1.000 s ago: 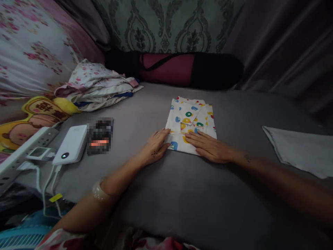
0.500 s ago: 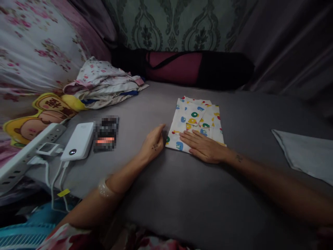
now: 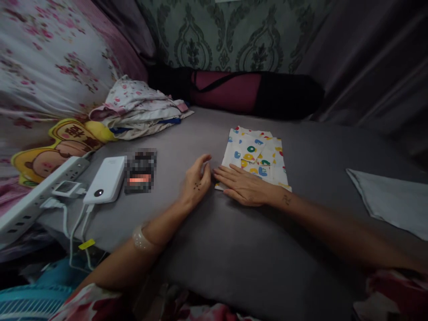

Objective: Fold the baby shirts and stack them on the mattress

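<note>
A folded white cloth garment (image 3: 236,151) with blue, green, yellow and red prints lies on the grey sheet. My right hand (image 3: 245,185) rests flat across its near left part, fingers stretched towards the left edge and covering part of the print. Just left of the cloth is my left hand (image 3: 197,178), on its side with the thumb and forefinger apart and nothing visible between them. Its other fingers are hidden from view. The fingertips of both hands are close together at the garment's left edge.
A white power bank (image 3: 106,180), a pixelated dark object (image 3: 140,171) and a power strip (image 3: 43,198) with cables lie left. Behind are piled clothes (image 3: 140,109) and a long black-and-maroon bag (image 3: 224,91). A pale folded cloth (image 3: 391,200) lies right.
My right hand has slid left across the garment to its left edge. My left hand's thumb and forefinger have parted. The view has shifted slightly.
</note>
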